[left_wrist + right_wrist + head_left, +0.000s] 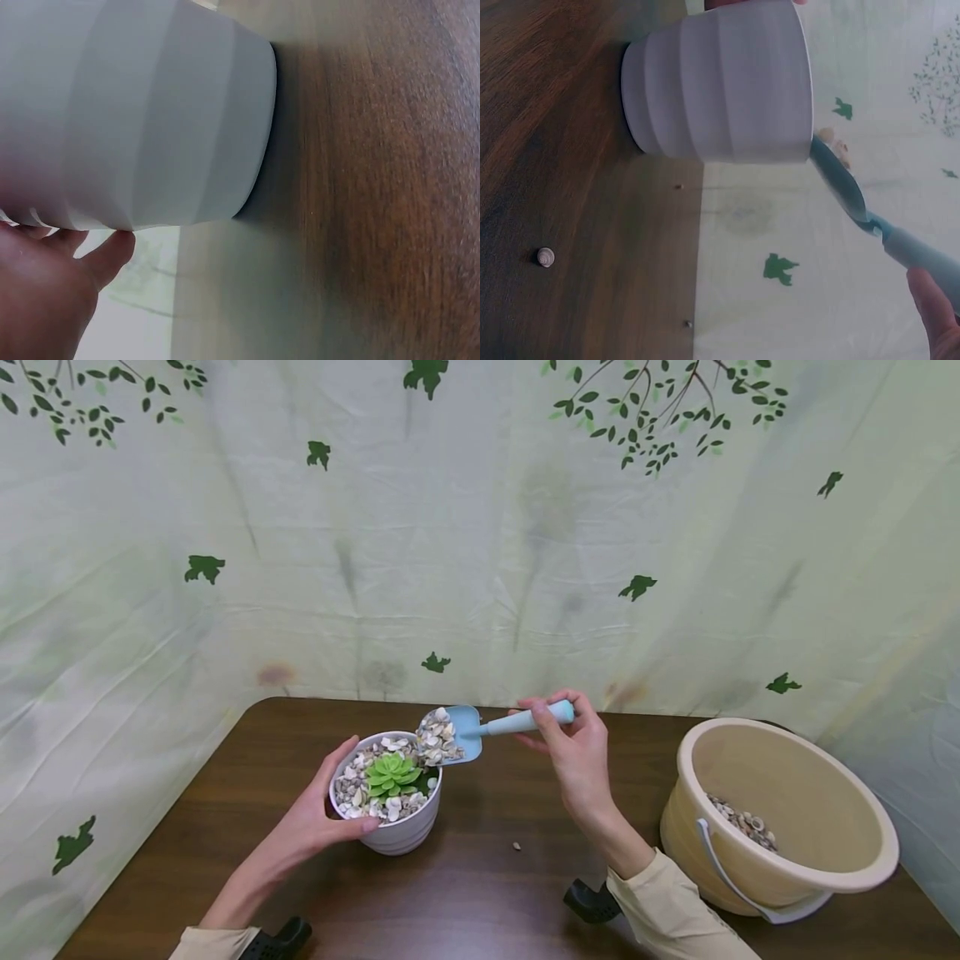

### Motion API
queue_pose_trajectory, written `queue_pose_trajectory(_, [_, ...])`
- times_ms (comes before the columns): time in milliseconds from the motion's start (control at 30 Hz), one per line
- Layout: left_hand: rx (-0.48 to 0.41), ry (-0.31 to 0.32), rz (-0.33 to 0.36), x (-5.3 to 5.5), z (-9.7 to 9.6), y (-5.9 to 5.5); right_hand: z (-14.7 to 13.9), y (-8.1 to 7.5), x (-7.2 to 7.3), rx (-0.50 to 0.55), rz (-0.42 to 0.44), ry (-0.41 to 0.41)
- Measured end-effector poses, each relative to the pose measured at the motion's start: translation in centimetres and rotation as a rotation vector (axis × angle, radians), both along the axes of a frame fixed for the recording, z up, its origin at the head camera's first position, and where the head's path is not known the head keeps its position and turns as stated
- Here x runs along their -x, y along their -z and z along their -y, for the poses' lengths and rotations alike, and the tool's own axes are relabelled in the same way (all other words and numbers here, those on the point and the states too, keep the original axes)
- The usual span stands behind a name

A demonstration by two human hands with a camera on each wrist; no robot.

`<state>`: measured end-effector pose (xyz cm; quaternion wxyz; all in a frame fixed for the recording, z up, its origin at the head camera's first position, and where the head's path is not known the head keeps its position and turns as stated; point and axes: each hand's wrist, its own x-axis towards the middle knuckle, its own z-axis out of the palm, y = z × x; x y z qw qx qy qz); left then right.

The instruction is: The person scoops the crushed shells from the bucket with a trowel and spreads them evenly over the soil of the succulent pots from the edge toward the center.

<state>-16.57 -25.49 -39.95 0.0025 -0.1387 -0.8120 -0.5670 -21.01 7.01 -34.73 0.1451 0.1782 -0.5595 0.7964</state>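
A white ribbed pot (401, 839) stands on the table, with a green succulent (392, 774) in its middle and small shells (352, 789) around the plant. My left hand (318, 806) grips the pot, thumb at the front and fingers round the left side. In my right hand (577, 756) is a light blue hand shovel (468, 733), held by its handle. Its blade carries a heap of shells (438, 739) and is tilted over the pot's right rim. The right wrist view shows the blade (840, 180) touching or very close to that rim.
At the right of the brown table (495, 893) stands a beige bucket (690, 827) with shells (746, 825) inside and its handle hanging down. A loose shell (517, 846) lies on the table, and the right wrist view shows several. Behind hangs a leaf-print curtain (480, 543).
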Motion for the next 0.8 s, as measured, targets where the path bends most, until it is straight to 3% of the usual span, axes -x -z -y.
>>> queue_pose_trajectory(800, [-0.001,0.027,0.015,0.2,0.4,0.08,0.01,0.08,-0.22,0.024,0.001,0.029])
